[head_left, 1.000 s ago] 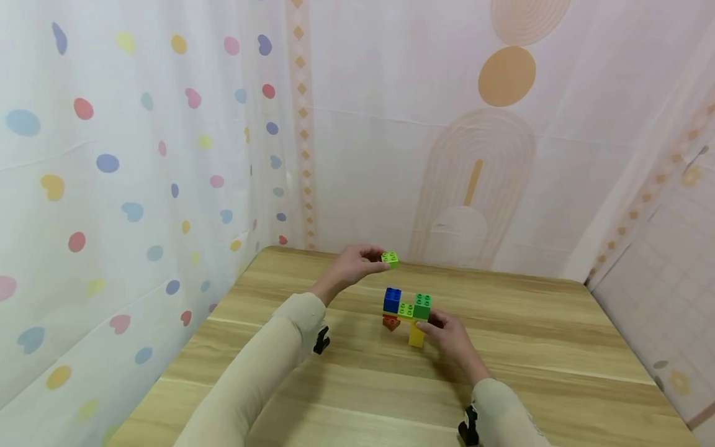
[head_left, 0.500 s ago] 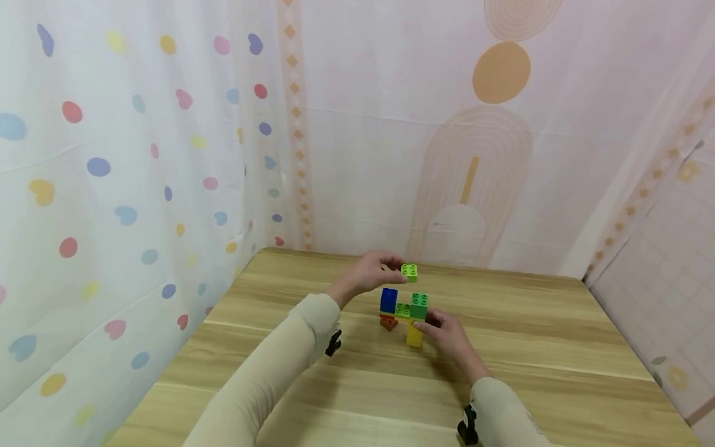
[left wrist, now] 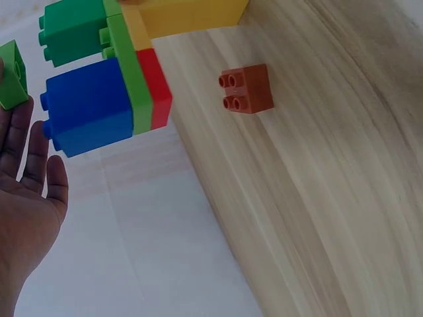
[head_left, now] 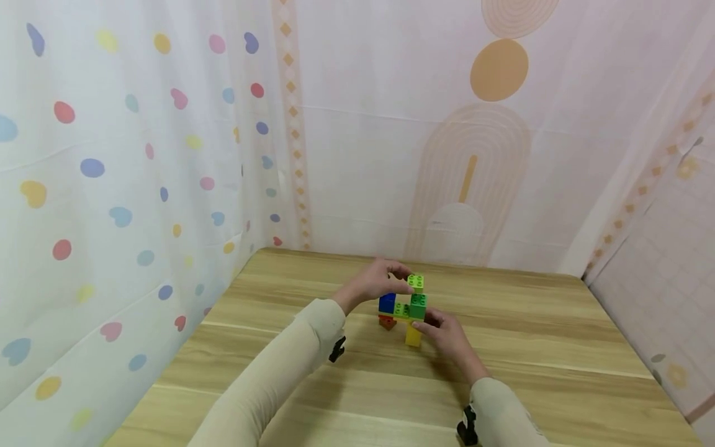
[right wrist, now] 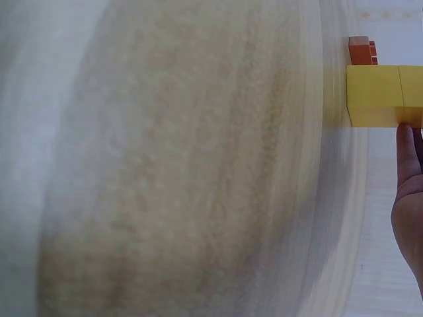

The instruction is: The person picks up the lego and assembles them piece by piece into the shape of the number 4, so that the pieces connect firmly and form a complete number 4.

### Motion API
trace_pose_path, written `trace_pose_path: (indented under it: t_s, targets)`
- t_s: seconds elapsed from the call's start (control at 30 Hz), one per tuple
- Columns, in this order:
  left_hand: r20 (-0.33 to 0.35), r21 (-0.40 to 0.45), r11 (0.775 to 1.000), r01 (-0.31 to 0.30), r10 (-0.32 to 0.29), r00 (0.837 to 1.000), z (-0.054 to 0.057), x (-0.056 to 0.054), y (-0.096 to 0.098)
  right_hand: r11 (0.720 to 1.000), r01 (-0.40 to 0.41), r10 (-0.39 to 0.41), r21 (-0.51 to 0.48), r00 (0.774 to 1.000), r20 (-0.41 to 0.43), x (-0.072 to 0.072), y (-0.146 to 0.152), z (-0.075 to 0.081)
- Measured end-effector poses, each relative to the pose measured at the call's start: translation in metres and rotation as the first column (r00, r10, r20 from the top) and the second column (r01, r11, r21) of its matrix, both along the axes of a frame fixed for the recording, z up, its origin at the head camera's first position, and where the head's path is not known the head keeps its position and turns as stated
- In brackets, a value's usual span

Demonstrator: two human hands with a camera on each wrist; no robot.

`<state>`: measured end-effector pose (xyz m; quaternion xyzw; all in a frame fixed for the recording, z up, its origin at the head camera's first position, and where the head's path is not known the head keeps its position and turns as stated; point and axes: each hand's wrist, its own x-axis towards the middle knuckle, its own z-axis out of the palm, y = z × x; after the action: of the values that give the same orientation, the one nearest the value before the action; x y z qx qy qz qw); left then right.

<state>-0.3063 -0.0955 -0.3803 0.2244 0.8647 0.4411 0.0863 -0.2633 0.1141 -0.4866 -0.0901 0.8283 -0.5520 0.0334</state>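
Note:
My left hand [head_left: 380, 282] pinches a lime-green toy building brick [head_left: 416, 282] just above the dark green brick [head_left: 418, 307] of a small structure; the left wrist view shows a narrow gap. That dark green brick and a blue brick [head_left: 387, 303] stand at either end of a lime bridge piece [left wrist: 132, 72]. Beneath the blue end is a red brick [left wrist: 155, 89]. Stacked yellow bricks [head_left: 413, 335] support the other end, and the fingers of my right hand [head_left: 447, 335] grip them near the top.
A loose reddish-brown brick [left wrist: 248, 89] stands on the wooden table [head_left: 530, 372], below the blue end of the structure. Patterned curtains [head_left: 357, 155] hang behind and to the sides of the table.
My left hand has moved right and down with the lime-green brick, from behind the structure to just above the dark green brick. The right hand has kept its grip in place.

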Motion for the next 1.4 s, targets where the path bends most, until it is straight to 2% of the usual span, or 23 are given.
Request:
trace_pose_path:
  t_s: [0.23, 0.57, 0.83, 1.2, 1.4]
  targets:
    - [0.037, 0.013, 1.000, -0.008, 0.007, 0.999, -0.009, 0.004, 0.001, 1.000, -0.012, 0.012, -0.024, 1.000, 0.009, 0.003, 0.000, 0.001]
    - [0.036, 0.004, 1.000, 0.014, -0.014, 0.999, -0.011, 0.007, 0.005, 0.999, -0.003, 0.003, -0.032, 1.000, 0.001, 0.003, -0.002, 0.001]
    - [0.009, -0.027, 0.999, 0.023, -0.022, 1.000, -0.012, 0.008, 0.005, 1.000, -0.007, 0.007, -0.019, 1.000, -0.015, 0.004, -0.003, 0.001]
    - [-0.069, -0.047, 0.998, 0.035, -0.038, 0.997, -0.016, 0.009, 0.007, 1.000, -0.018, 0.018, -0.023, 0.999, -0.027, 0.003, -0.003, -0.001]
    - [-0.047, -0.028, 0.999, 0.042, -0.043, 0.998, -0.017, 0.010, 0.004, 1.000, -0.018, 0.018, -0.021, 1.000, -0.014, 0.003, -0.003, -0.002]
